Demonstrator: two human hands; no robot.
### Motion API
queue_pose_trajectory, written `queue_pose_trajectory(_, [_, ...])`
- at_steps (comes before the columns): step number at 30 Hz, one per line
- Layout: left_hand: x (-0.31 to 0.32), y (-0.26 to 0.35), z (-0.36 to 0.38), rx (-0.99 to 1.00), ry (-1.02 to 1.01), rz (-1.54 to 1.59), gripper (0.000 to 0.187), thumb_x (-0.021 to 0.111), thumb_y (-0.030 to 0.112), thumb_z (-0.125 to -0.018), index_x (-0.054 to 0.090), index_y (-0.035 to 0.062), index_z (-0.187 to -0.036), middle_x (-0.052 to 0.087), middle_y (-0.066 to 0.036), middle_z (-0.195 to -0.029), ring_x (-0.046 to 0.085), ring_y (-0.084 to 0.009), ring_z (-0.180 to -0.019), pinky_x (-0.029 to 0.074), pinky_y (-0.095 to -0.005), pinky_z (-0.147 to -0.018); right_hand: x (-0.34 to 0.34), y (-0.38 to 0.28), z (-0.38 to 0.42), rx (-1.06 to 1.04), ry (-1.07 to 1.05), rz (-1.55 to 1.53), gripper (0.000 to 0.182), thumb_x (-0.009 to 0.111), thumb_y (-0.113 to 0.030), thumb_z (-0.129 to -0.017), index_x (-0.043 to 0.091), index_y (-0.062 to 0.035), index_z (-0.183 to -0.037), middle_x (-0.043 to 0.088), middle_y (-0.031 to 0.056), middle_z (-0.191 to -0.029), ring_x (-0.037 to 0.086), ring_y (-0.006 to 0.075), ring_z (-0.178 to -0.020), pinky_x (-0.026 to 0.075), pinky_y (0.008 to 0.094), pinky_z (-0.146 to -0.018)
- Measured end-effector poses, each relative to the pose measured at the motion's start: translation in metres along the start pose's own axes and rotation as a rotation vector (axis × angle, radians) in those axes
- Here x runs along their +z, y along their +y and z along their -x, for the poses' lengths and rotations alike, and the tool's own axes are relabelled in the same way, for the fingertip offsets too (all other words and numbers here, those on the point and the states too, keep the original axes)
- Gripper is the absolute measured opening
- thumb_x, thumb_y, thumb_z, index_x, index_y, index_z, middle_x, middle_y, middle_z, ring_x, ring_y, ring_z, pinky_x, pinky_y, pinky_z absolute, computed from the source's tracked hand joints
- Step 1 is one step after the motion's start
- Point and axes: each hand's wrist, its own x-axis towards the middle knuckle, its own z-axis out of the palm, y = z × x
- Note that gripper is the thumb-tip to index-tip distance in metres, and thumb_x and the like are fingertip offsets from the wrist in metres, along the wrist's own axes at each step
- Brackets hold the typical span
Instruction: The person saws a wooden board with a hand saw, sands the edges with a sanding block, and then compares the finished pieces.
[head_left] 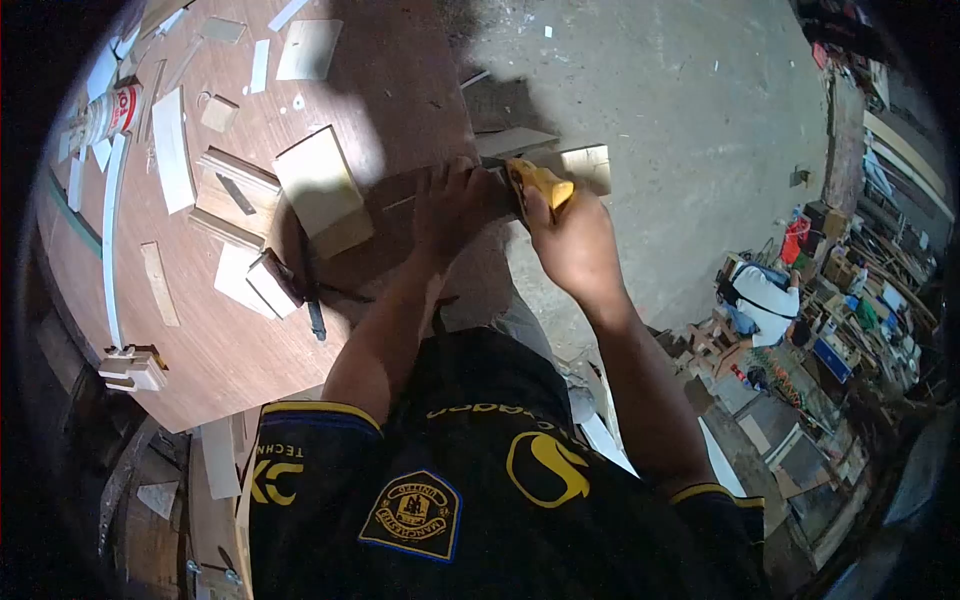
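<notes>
My right hand [575, 235] is closed around the yellow handle of a handsaw [545, 185], just past the table's right edge. The saw's blade is mostly hidden in shadow. Flat on the shadowed wood at that edge lies my left hand [450, 210], fingers stretched out, a short way left of the saw. A pale piece of wood [588, 167] shows beyond the right hand, out past the edge. Left of my left hand, a light wooden board [325, 190] rests on the tabletop, beside grooved wooden pieces [235, 200].
The brown table [240, 370] carries thin wood strips [172, 150], a labelled can [115, 110], a dark tool [317, 318] and a small stacked wooden piece [133, 370]. Concrete floor [680, 150] lies to the right. A person [765, 303] crouches by piled scrap [870, 290].
</notes>
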Motion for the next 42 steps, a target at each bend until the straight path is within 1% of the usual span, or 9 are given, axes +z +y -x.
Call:
queue_pose_trajectory(6, [0.010, -0.010, -0.005, 0.010, -0.003, -0.020, 0.029, 0.063, 0.032, -0.085, 0.060, 0.0153, -0.109, 0.059, -0.009, -0.113, 0.058, -0.0294, -0.106, 0.046, -0.0491, -0.091, 0.045, 0.042, 0.013, -0.322, 0.250, -0.196, 0.029, 0.063, -0.027, -0.094, 0.056, -0.0001, -0.087, 0.061, 0.0203, -0.063, 0.067, 0.0399, -0.062, 0.052, 0.0458, -0.052])
queue_pose_trajectory(13, [0.009, -0.004, 0.003, 0.043, 0.026, -0.059, 0.060, 0.076, 0.045, -0.072, 0.054, 0.0126, -0.118, 0.055, -0.010, -0.115, 0.055, -0.0309, -0.107, 0.044, -0.0495, -0.089, 0.037, 0.042, 0.013, -0.056, 0.092, -0.253, 0.031, 0.063, -0.029, -0.093, 0.057, 0.0010, -0.092, 0.064, 0.0267, -0.072, 0.068, 0.0453, -0.074, 0.053, 0.0475, -0.059])
queue_pose_trajectory(20, [0.009, -0.007, 0.006, 0.063, 0.051, -0.009, 0.057, 0.075, 0.039, -0.075, 0.052, 0.0105, -0.119, 0.055, -0.012, -0.115, 0.055, -0.0321, -0.107, 0.044, -0.0498, -0.089, 0.032, 0.043, 0.014, -0.058, 0.098, -0.276, 0.031, 0.065, -0.029, -0.093, 0.058, 0.0010, -0.091, 0.066, 0.0260, -0.078, 0.068, 0.0438, -0.082, 0.054, 0.0440, -0.065])
queue_pose_trajectory(22, [0.008, -0.007, 0.003, 0.084, 0.026, -0.061, 0.050, 0.072, 0.033, -0.078, 0.052, 0.0091, -0.117, 0.055, -0.011, -0.117, 0.054, -0.0317, -0.109, 0.044, -0.0491, -0.090, 0.029, 0.046, 0.021, 0.028, 0.044, -0.344, 0.025, 0.064, -0.021, -0.096, 0.061, 0.0041, -0.097, 0.069, 0.0172, -0.083, 0.067, 0.0194, -0.075, 0.052, 0.0341, -0.068])
queue_pose_trajectory(27, [0.004, -0.006, -0.001, 0.094, 0.016, -0.034, 0.040, 0.069, 0.028, -0.080, 0.054, 0.0080, -0.111, 0.055, -0.011, -0.116, 0.055, -0.0307, -0.107, 0.044, -0.0469, -0.091, 0.054, 0.075, 0.053, -0.130, 0.162, -0.399, 0.021, 0.065, -0.017, -0.095, 0.058, 0.0025, -0.089, 0.063, 0.0156, -0.074, 0.066, 0.0231, -0.068, 0.050, 0.0339, -0.062])
queue_pose_trajectory(29, [0.009, -0.009, 0.001, 0.121, 0.005, -0.077, 0.036, 0.068, 0.026, -0.081, 0.055, 0.0082, -0.110, 0.055, -0.010, -0.115, 0.055, -0.0304, -0.106, 0.044, -0.0462, -0.091, 0.071, 0.100, 0.066, -0.286, 0.305, -0.335, 0.016, 0.065, -0.013, -0.093, 0.055, -0.0028, -0.088, 0.059, 0.0151, -0.068, 0.069, 0.0343, -0.064, 0.052, 0.0366, -0.054])
queue_pose_trajectory(32, [0.017, -0.014, 0.004, 0.096, -0.172, -0.320, 0.054, 0.068, 0.031, -0.078, 0.055, 0.0110, -0.126, 0.053, -0.014, -0.128, 0.050, -0.0327, -0.119, 0.040, -0.0459, -0.096, 0.089, 0.113, 0.079, -0.243, 0.325, -0.475, 0.015, 0.068, -0.011, -0.089, 0.055, -0.0028, -0.088, 0.059, 0.0126, -0.066, 0.068, 0.0284, -0.059, 0.051, 0.0343, -0.053])
queue_pose_trajectory(34, [0.012, -0.019, 0.001, -0.009, -0.238, -0.015, 0.057, 0.067, 0.030, -0.079, 0.053, 0.0083, -0.131, 0.052, -0.015, -0.129, 0.048, -0.0327, -0.122, 0.038, -0.0447, -0.098, 0.102, 0.117, 0.089, -0.188, 0.333, -0.529, 0.017, 0.072, -0.012, -0.085, 0.058, -0.0026, -0.088, 0.060, 0.0113, -0.067, 0.067, 0.0254, -0.058, 0.050, 0.0335, -0.053])
queue_pose_trajectory(42, [-0.005, 0.002, -0.004, -0.011, -0.022, -0.087, 0.035, 0.063, 0.018, -0.082, 0.058, 0.0036, -0.113, 0.056, -0.014, -0.111, 0.052, -0.0348, -0.107, 0.041, -0.0435, -0.094, 0.155, 0.148, 0.100, -0.294, 0.554, -0.630, 0.019, 0.074, -0.014, -0.088, 0.061, -0.0012, -0.085, 0.064, 0.0075, -0.068, 0.063, 0.0149, -0.060, 0.048, 0.0293, -0.056])
